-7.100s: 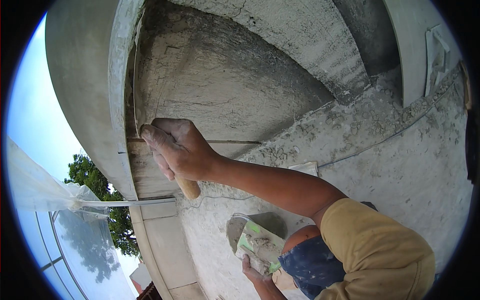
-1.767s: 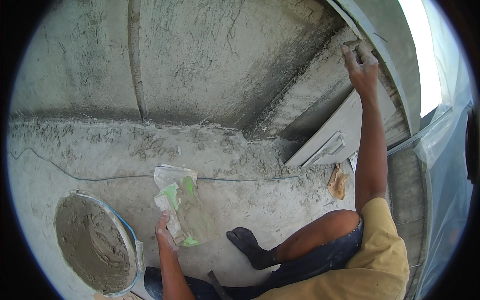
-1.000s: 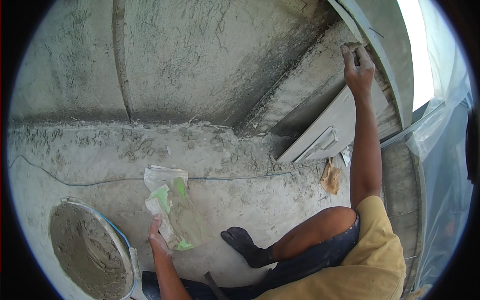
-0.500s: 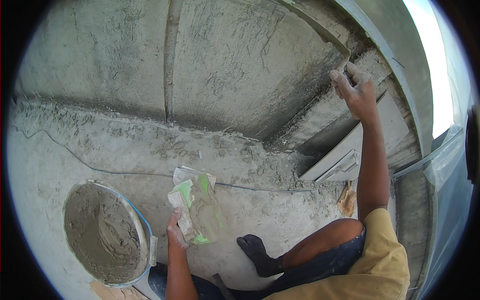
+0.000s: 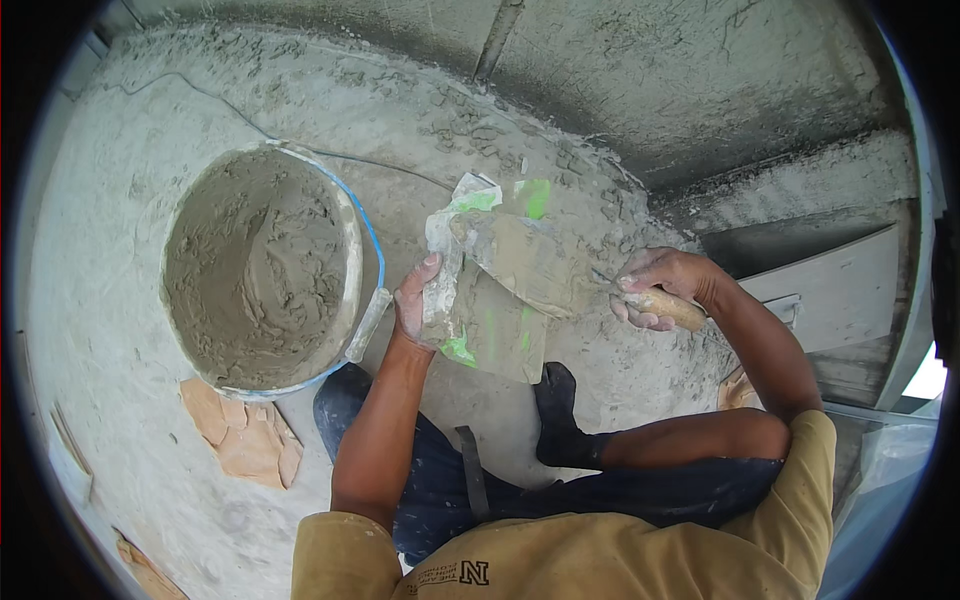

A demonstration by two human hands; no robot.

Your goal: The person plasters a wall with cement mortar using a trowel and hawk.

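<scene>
The right hand (image 5: 660, 285) is clamped round the wooden handle of the trowel (image 5: 545, 272), its smeared blade stretching leftward over the green-patched board (image 5: 500, 335)! Left hand (image 5: 413, 298) grips that board's left edge, bucket (image 5: 353, 262) just beside.

**Matt, rough and smeared surfaces**

Lumpy, dull mortar (image 5: 265, 260) is seen in the left bucket (image 5: 352, 240), whose rim is crusted. The trowel (image 5: 540, 270) is smeared with it too; its wooden handle (image 5: 668, 306) is matt. Brown paper (image 5: 240, 440) is creased. The far wall (image 5: 690, 80) is roughened. The tan shirt (image 5: 600, 555) is made of matt cloth; at near right, translucent plastic sheeting (image 5: 890, 470) is wrinkled.
</scene>
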